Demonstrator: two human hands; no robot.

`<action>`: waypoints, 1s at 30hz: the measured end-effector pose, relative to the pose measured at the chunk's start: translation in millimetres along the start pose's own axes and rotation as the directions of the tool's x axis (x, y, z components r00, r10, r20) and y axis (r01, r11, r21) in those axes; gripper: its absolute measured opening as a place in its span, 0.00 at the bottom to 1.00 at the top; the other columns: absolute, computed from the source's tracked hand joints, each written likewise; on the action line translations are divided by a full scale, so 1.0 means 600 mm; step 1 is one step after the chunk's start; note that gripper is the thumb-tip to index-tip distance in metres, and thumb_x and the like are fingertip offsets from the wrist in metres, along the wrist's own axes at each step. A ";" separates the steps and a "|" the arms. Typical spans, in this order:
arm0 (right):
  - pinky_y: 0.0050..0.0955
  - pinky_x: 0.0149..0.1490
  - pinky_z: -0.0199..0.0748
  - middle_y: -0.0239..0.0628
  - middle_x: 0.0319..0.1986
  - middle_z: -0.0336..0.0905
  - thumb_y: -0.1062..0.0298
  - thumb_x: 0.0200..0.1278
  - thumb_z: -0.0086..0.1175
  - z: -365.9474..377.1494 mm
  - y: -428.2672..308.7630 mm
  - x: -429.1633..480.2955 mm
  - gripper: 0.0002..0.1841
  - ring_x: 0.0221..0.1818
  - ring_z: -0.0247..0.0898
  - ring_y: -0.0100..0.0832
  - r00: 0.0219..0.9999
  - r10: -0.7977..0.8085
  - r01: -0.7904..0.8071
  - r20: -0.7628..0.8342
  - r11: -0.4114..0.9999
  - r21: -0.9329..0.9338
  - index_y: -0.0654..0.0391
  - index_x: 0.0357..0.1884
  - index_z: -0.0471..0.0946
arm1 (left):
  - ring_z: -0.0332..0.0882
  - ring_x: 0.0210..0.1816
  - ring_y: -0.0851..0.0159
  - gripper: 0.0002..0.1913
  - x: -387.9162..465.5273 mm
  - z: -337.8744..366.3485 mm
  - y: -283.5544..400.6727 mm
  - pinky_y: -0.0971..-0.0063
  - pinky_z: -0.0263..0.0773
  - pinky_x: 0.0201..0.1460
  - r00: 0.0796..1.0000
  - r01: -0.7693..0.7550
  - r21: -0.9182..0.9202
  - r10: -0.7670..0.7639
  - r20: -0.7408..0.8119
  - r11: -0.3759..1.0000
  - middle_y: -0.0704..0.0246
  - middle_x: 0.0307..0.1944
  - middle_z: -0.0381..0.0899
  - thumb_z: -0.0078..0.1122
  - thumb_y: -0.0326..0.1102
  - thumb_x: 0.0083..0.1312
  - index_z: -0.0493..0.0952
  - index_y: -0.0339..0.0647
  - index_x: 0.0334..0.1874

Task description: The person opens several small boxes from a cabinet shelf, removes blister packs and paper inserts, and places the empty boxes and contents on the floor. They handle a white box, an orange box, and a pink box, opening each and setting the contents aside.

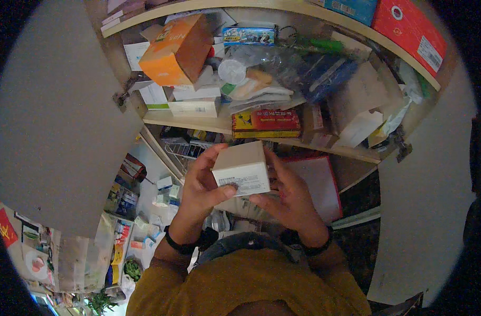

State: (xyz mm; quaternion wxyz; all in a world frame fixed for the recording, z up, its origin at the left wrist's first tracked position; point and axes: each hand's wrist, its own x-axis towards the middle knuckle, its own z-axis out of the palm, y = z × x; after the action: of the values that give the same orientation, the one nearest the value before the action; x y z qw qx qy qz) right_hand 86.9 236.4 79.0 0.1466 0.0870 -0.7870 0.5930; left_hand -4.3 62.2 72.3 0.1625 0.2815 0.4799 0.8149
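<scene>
A small white cardboard box (242, 168) with printed writing on its side is between my two hands, in front of the cupboard shelves. My left hand (207, 185) grips its left side, with the thumb on the printed face. On the right side, my right hand (286, 193) has its fingers behind the box's edge and its thumb near the lower corner; whether it presses on the box is hard to tell. Just beyond the box, a red and yellow box (266, 123) lies at the edge of the wooden shelf (193, 123).
An orange box (177, 49), plastic bags (264, 94) and an open cardboard box (359, 98) crowd the shelf. Above right is a red box (410, 31). Cupboard doors flank me, the left door (58, 118) and the right door (422, 205). Small boxes (165, 189) lie at lower left.
</scene>
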 end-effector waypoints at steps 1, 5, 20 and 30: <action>0.32 0.57 0.68 0.46 0.59 0.62 0.68 0.52 0.64 0.003 -0.003 -0.002 0.45 0.57 0.65 0.34 1.000 0.017 -0.017 -0.010 1.000 0.003 0.62 0.69 0.49 | 0.68 0.57 0.64 0.43 -0.003 -0.004 0.000 0.69 0.62 0.62 1.000 0.028 -0.021 -0.028 0.000 0.999 0.63 0.56 0.69 0.73 0.35 0.44 0.61 0.34 0.63; 0.33 0.50 0.74 0.50 0.57 0.65 0.58 0.52 0.64 0.020 -0.013 0.003 0.45 0.55 0.67 0.41 0.992 -0.103 0.099 -0.073 0.993 -0.056 0.59 0.69 0.52 | 0.68 0.59 0.60 0.47 -0.009 -0.018 -0.008 0.66 0.62 0.63 0.990 0.137 -0.188 -0.128 0.061 0.972 0.59 0.60 0.67 0.72 0.46 0.46 0.57 0.31 0.66; 0.16 0.29 0.67 0.35 0.48 0.77 0.65 0.42 0.71 0.057 -0.029 0.024 0.40 0.33 0.71 0.17 0.998 -0.055 0.049 -0.029 0.980 -0.193 0.58 0.61 0.66 | 0.65 0.62 0.53 0.44 -0.063 -0.082 -0.071 0.56 0.63 0.63 0.978 0.122 -0.311 -0.062 0.198 0.943 0.57 0.62 0.64 0.61 0.60 0.54 0.58 0.38 0.67; 0.20 0.38 0.73 0.36 0.49 0.76 0.69 0.40 0.72 0.059 -0.018 0.033 0.38 0.39 0.74 0.22 0.994 -0.105 0.097 -0.025 0.971 -0.217 0.59 0.58 0.68 | 0.68 0.60 0.53 0.44 -0.050 -0.090 -0.086 0.57 0.66 0.60 0.967 -0.018 -0.296 0.093 0.239 0.955 0.55 0.60 0.66 0.61 0.58 0.54 0.59 0.34 0.65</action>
State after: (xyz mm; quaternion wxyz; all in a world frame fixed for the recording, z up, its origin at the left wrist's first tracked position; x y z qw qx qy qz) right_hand 67.3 200.3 86.3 0.1993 0.0997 -0.8383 0.4976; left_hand -13.9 33.9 -2.4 0.2383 0.3685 0.3221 0.8389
